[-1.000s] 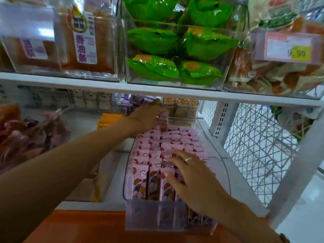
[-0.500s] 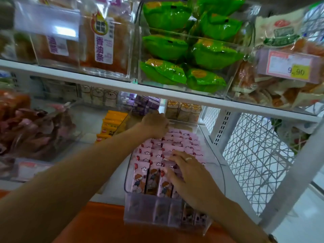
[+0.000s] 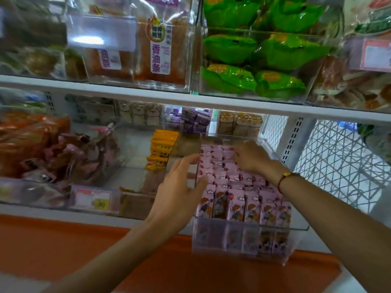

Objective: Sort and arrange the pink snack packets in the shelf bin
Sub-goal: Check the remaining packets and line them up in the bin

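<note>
- Pink snack packets stand upright in tight rows inside a clear plastic bin on the lower shelf, right of centre; the bin's front juts out past the orange shelf edge.
- The left hand lies flat and spread along the bin's left side, fingers straight, thumb touching the front-left packets.
- The right hand rests on the back rows, fingers bent down onto the packet tops; whether it pinches one cannot be told.
- Likely step: squaring and pressing the rows into line. Next would be levelling any raised packets, then sliding the bin back.
- Beside the bin: orange packets to the left, a price tag further left, green bags on the shelf above.
</note>
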{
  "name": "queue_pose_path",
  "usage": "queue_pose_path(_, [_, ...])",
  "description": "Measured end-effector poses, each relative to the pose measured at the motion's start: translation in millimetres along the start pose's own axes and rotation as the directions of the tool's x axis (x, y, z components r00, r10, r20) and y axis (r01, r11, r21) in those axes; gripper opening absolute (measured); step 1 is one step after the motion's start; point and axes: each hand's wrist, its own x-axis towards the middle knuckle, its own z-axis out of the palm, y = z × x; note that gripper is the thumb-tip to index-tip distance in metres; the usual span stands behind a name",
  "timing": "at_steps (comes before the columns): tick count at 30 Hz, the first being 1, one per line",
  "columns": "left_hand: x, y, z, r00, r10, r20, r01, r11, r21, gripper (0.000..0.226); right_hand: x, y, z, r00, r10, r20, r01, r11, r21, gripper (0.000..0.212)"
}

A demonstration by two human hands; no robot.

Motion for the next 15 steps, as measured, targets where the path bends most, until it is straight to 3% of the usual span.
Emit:
queue_pose_path(2, [0.1,-4.6,-0.1,0.999,-0.053,-0.013,0.051,0.993,-0.109,0.045,9.8,-1.3,0.5,0.998,0.037,0.047,-0.04,0.998,0.052,0.026])
queue_pose_path(9, [-3.2,-15.1,5.6,0.994,-0.109,0.012,0.11,0.982,-0.154,0.035,22.0,0.1,1.9,0.987,0.152,0.043,-0.158,0.937,0.31,0.02])
queue_pose_path(12, [-2.5,-16.7,5.4,0.993,-0.116,0.02,0.117,0.982,-0.15,0.033,23.3,-1.3,1.0,0.983,0.174,-0.063,-0.136,0.909,0.393,0.015])
queue_pose_path(15, [-1.7,-17.2,3.8,0.993,-0.107,0.038,0.112,0.982,-0.155,0.035,20.9,-9.8,-8.4,0.92,0.309,-0.241,-0.095,0.772,0.628,0.012])
